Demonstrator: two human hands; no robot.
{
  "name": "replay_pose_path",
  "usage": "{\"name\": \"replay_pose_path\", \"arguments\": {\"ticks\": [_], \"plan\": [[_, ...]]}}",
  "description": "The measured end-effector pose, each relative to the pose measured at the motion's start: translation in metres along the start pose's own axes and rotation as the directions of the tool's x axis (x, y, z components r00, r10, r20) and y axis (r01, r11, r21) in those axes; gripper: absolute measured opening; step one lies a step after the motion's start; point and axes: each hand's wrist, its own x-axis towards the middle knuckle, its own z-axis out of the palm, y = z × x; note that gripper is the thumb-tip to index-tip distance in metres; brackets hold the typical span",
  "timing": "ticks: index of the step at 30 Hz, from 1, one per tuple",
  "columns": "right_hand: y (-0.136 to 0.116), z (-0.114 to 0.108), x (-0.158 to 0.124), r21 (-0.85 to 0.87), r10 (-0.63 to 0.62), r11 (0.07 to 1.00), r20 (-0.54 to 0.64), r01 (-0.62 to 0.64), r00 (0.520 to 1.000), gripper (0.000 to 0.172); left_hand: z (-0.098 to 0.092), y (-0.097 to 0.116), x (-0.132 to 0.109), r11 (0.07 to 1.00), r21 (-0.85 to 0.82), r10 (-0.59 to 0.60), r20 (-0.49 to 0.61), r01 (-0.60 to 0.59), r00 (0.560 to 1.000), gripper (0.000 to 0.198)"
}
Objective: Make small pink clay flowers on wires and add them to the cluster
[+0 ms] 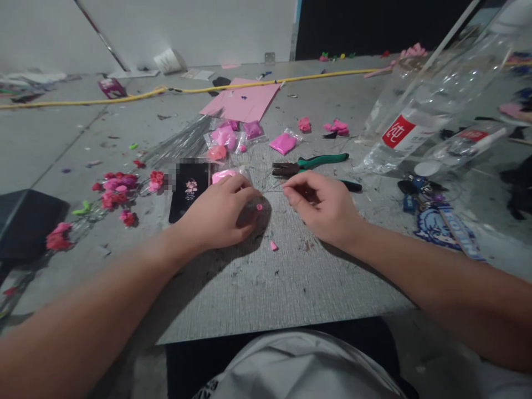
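Observation:
My left hand point(222, 210) hovers low over the grey table beside a black phone point(185, 194), its fingers bent and thumb apart from the index finger. A small round piece of pink clay point(259, 207) shows at the gap between those fingertips; whether they touch it is unclear. Just beyond the knuckles is a clear bag of pink clay point(224, 175), partly covered. My right hand point(326, 208) has thumb and index finger pinched together, and what they hold is too fine to make out. Green-handled pliers point(310, 163) lie right behind it. Another pink clay scrap point(273, 245) rests between the wrists.
Small red and pink clay flowers point(118, 188) on thin stems lie left, near a bundle of wires point(178, 141). More clay bags point(284, 142) and a pink sheet point(249, 100) sit farther back. Clear bottles point(415, 127) and keychains point(436, 221) occupy the right. A yellow cable point(245, 85) crosses behind.

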Motion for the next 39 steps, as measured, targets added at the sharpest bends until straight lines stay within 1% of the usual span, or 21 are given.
{"name": "replay_pose_path", "arguments": {"ticks": [2, 4, 6, 8, 10, 12, 14, 16, 18, 20, 24, 27, 31, 33, 35, 39], "plan": [[0.003, 0.002, 0.000, 0.015, 0.078, 0.997, 0.028, -0.078, 0.997, 0.011, 0.007, 0.000, 0.000, 1.000, -0.026, -0.011, -0.015, 0.011, 1.000, 0.033], [0.005, 0.003, 0.000, -0.003, 0.131, 0.991, 0.074, -0.132, 0.989, 0.011, 0.012, 0.002, 0.001, 0.995, -0.094, -0.040, -0.058, 0.035, 0.998, 0.028], [0.006, 0.004, 0.001, -0.038, 0.133, 0.991, 0.113, -0.129, 0.985, 0.008, 0.015, 0.005, 0.002, 0.977, -0.194, -0.111, -0.105, 0.089, 0.988, 0.024], [0.006, 0.004, 0.000, -0.070, 0.088, 0.994, 0.149, -0.079, 0.985, 0.006, 0.014, 0.009, 0.002, 0.922, -0.351, -0.218, -0.122, 0.163, 0.968, 0.023], [0.004, 0.004, 0.000, -0.095, 0.030, 0.995, 0.191, -0.012, 0.981, 0.006, 0.013, 0.015, 0.002, 0.807, -0.544, -0.331, -0.091, 0.232, 0.939, 0.025], [0.002, 0.003, -0.001, -0.103, -0.015, 0.994, 0.231, 0.040, 0.973, 0.007, 0.013, 0.019, 0.002, 0.650, -0.708, -0.417, -0.030, 0.275, 0.908, 0.026], [0.000, 0.002, -0.001, -0.092, -0.055, 0.992, 0.255, 0.081, 0.965, 0.007, 0.014, 0.022, 0.002, 0.496, -0.819, -0.454, 0.038, 0.288, 0.890, 0.025], [-0.002, 0.001, -0.001, -0.074, -0.107, 0.989, 0.265, 0.131, 0.958, 0.008, 0.014, 0.023, 0.002, 0.366, -0.887, -0.451, 0.097, 0.283, 0.887, 0.025], [-0.002, 0.000, 0.000, -0.063, -0.157, 0.982, 0.256, 0.179, 0.954, 0.009, 0.014, 0.024, 0.002, 0.281, -0.918, -0.435, 0.137, 0.279, 0.890, 0.025], [-0.002, 0.000, 0.000, -0.063, -0.191, 0.975, 0.240, 0.212, 0.952, 0.010, 0.012, 0.025, 0.003, 0.228, -0.933, -0.431, 0.161, 0.280, 0.888, 0.024], [-0.001, 0.000, -0.001, -0.078, -0.229, 0.965, 0.212, 0.251, 0.950, 0.010, 0.009, 0.026, 0.003, 0.168, -0.943, -0.426, 0.195, 0.289, 0.884, 0.020], [-0.001, -0.001, -0.001, -0.078, -0.250, 0.960, 0.196, 0.269, 0.948, 0.009, 0.010, 0.026, 0.002, 0.135, -0.950, -0.420, 0.203, 0.282, 0.884, 0.019], [-0.002, -0.001, -0.001, -0.063, -0.247, 0.961, 0.228, 0.268, 0.942, 0.008, 0.014, 0.023, 0.001, 0.048, -0.962, -0.407, 0.227, 0.268, 0.885, 0.022], [-0.002, -0.001, -0.001, -0.055, -0.250, 0.960, 0.261, 0.273, 0.932, 0.008, 0.016, 0.022, 0.000, -0.002, -0.965, -0.380, 0.242, 0.261, 0.893, 0.026], [-0.003, 0.000, -0.002, -0.042, -0.248, 0.962, 0.283, 0.271, 0.926, 0.007, 0.016, 0.021, 0.000, -0.031, -0.963, -0.349, 0.263, 0.269, 0.899, 0.029], [-0.004, -0.002, -0.002, -0.013, -0.204, 0.977, 0.257, 0.214, 0.945, 0.008, 0.017, 0.023, 0.000, -0.068, -0.959, -0.317, 0.281, 0.273, 0.906, 0.029]]}}
